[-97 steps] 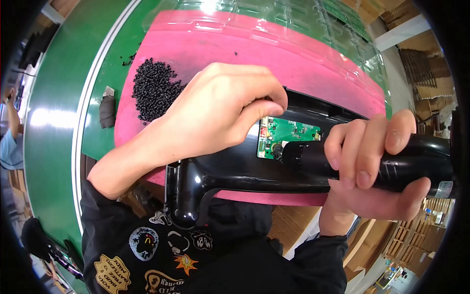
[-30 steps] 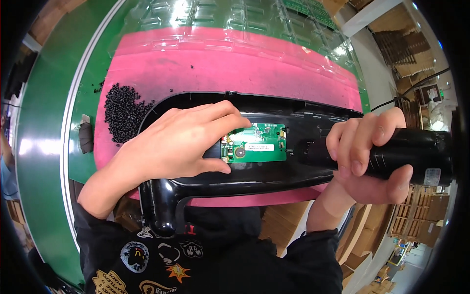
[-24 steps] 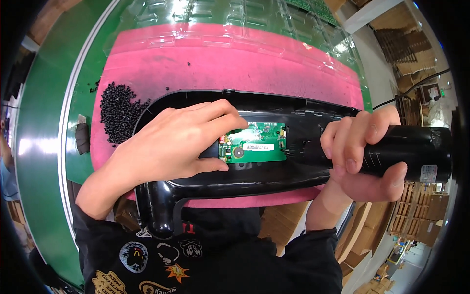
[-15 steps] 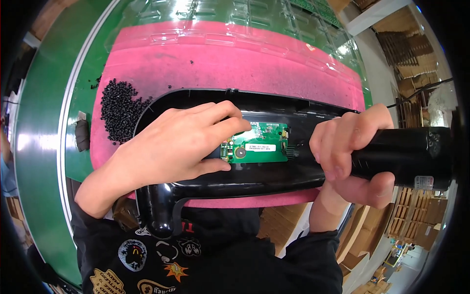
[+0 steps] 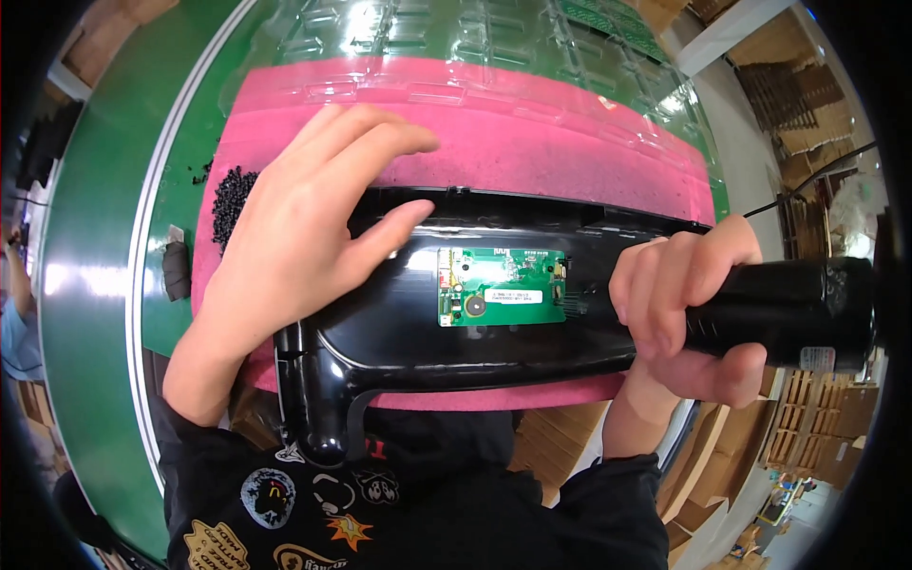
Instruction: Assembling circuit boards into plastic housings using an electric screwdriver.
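Note:
A black plastic housing [image 5: 399, 347] lies open side up across a pink mat, with a green circuit board [image 5: 503, 309] seated in its middle. My left hand [image 5: 309, 214] is open over the housing's left end, thumb and fingers apart, holding nothing. Partly hidden behind it is a heap of small black screws [image 5: 231, 204]. In my right hand [image 5: 679, 294] is a thick black cylindrical electric screwdriver [image 5: 788, 309], gripped above the housing's right end. The hand and the tool's body hide its working tip.
Clear plastic trays [image 5: 418, 43] lie beyond the pink mat [image 5: 503, 142]. A green work surface with a pale metal strip [image 5: 133, 237] runs along the left. Cardboard boxes [image 5: 717, 456] stand at the lower right. A black cable [image 5: 807, 180] hangs at the right.
My left hand has let go of the circuit board's left end and moved up and left, its fingers opening. The right hand still grips the screwdriver in nearly the same place.

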